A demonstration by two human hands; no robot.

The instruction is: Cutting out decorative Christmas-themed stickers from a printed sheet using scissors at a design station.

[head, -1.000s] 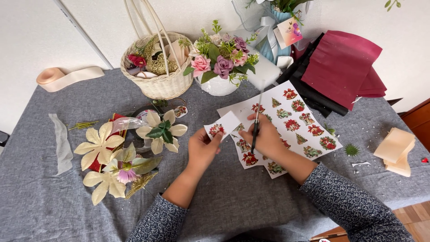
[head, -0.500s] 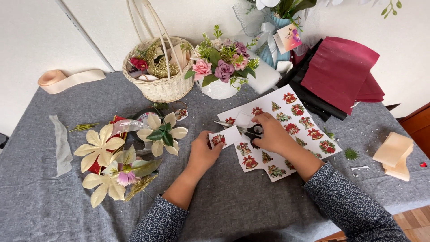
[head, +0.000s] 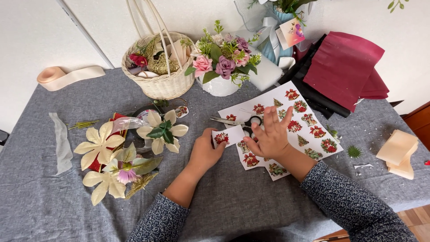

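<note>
My left hand (head: 205, 153) pinches the left edge of a small white cut-out (head: 227, 136) printed with a red ornament, which lies flat on the grey cloth. My right hand (head: 271, 134) hovers with fingers spread over a white sheet of holiday pictures (head: 309, 120); it holds nothing. A pair of scissors (head: 236, 121) with black handles lies on the sheet just beyond my right fingers, blades pointing left. The sheet's near left part is hidden under my right hand.
A wicker basket (head: 162, 83) and a white pot of flowers (head: 219, 86) stand at the back. Cream artificial flowers (head: 106, 145) and a tape roll (head: 144, 115) lie at the left. Dark red fabric (head: 345, 71) and cream folded strips (head: 397, 152) are at the right.
My right hand held the scissors upright over the sheet, then laid them down flat. It has now let go and lifted, fingers spread. The left hand has kept hold of the cut-out.
</note>
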